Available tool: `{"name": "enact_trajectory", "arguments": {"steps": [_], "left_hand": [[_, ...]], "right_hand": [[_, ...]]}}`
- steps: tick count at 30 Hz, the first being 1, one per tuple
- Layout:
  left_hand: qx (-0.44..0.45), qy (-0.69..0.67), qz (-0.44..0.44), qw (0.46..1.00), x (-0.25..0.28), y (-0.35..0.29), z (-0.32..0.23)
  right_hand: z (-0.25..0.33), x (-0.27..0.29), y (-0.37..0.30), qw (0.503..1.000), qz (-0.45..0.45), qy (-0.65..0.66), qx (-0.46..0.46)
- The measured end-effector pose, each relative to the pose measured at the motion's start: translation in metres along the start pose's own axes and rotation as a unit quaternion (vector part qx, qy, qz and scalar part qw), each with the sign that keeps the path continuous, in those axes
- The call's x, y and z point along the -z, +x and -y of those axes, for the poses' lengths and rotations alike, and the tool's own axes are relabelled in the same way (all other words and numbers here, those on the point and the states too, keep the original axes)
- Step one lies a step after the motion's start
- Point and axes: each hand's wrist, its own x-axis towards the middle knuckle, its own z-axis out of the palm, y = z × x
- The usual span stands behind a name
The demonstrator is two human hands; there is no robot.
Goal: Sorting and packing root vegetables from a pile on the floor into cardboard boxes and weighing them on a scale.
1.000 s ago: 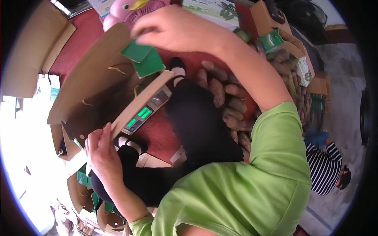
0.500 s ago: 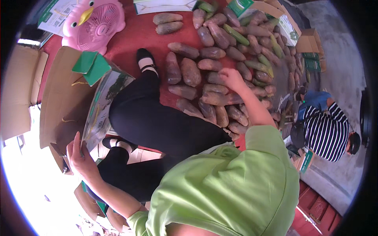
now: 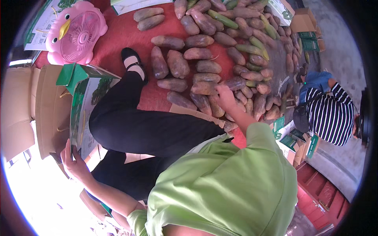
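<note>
My right hand [image 3: 226, 98] reaches into the rows of produce, its fingers bent around the near end of a thick brown-purple, cucumber-shaped vegetable [image 3: 204, 88]. Similar vegetables lie close on both sides, one just above it [image 3: 206, 77] and others to the right in a dense heap. At the left, my left hand [image 3: 75, 165] is at the near edge of an upright cardboard box [image 3: 83, 114] with green flaps. Its fingers are stretched out and the thumb stands apart. The inside of this box is mostly hidden.
A pink bird-shaped fan [image 3: 76, 35] stands at the far left on the red floor covering [image 3: 122, 35]. Two vegetables [image 3: 149, 18] lie apart near it. More cartons [image 3: 303, 19] stand at the far right. A person in a striped top [image 3: 330, 118] bends at the right.
My right hand has come nearer, from a farther vegetable to one closer in the row. My left hand stays at the box edge. The whole view has shifted slightly.
</note>
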Motion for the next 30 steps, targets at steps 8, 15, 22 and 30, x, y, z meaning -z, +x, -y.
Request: {"name": "enact_trajectory", "arguments": {"steps": [8, 15, 22, 30], "left_hand": [[0.005, -0.012, -0.004, 1.0, -0.003, -0.002, -0.002], [-0.001, -0.026, -0.004, 1.0, -0.004, -0.002, 0.007], [-0.012, -0.02, -0.006, 1.0, -0.008, -0.001, 0.006], [-0.008, -0.007, -0.016, 1.0, -0.006, -0.003, 0.001]], "right_hand": [[0.026, 0.003, 0.012, 0.993, 0.047, -0.093, -0.05], [-0.008, 0.002, -0.005, 0.966, 0.075, -0.071, -0.238], [0.012, -0.014, -0.006, 0.983, 0.027, -0.083, -0.16], [0.026, -0.032, 0.039, 0.982, 0.052, -0.181, 0.023]]}}
